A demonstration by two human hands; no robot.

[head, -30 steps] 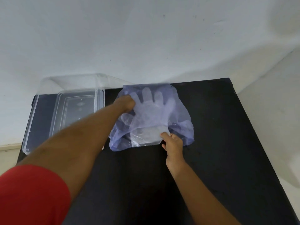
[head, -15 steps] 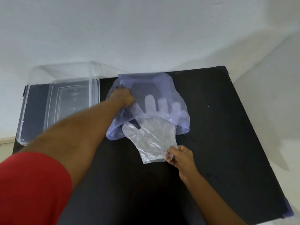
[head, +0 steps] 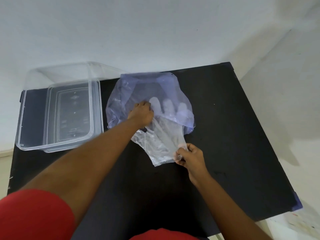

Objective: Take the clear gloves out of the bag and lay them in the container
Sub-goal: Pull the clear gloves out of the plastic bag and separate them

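A thin bluish plastic bag lies flat on the black table. Clear gloves stick halfway out of its near opening, their fingertips still under the bag film. My right hand pinches the gloves' cuff at the near right corner. My left hand presses down and grips the bag's near left edge, next to the gloves' thumb. A clear rectangular container stands open at the left of the table, with nothing inside it.
A white wall runs behind the table. The table's right edge and a blue taped corner are at the right. My red sleeves show at the bottom of the view.
My right hand has drawn the gloves further out of the bag toward me. My left hand has shifted from the bag's left edge toward its near opening.
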